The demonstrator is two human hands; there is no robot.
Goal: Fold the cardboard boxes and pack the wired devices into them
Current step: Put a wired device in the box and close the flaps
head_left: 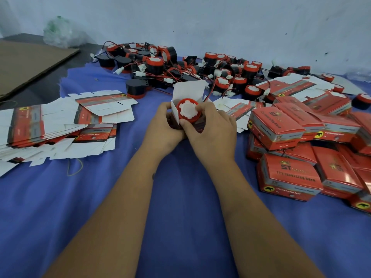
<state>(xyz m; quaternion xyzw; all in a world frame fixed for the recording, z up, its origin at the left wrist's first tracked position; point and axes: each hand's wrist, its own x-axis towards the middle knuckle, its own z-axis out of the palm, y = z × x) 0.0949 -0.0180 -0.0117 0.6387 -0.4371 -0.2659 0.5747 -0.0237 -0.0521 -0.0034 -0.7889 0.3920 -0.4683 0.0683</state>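
Both hands meet at mid-frame over the blue cloth [180, 197]. The left hand [162, 125] is curled around the side of a small open carton [187, 92], whose white lid flap stands upright just beyond the fingers. The right hand [210, 127] grips a red-and-white reversing horn [188, 110], thumb on its near rim and fingers wrapped over its far side; the horn sits in the carton's mouth, its lower part hidden. Beyond both hands lies a heap of loose horns [180, 65], black-bodied with red caps, red-and-black leads and white plugs, tangled together. Left of the left hand, a spread stack of flat unfolded cartons [60, 125]. Right of the right hand, a pile of closed red boxes [301, 149] printed "12v reversing horn". Far left beyond the cloth, a brown cardboard sheet [30, 63].
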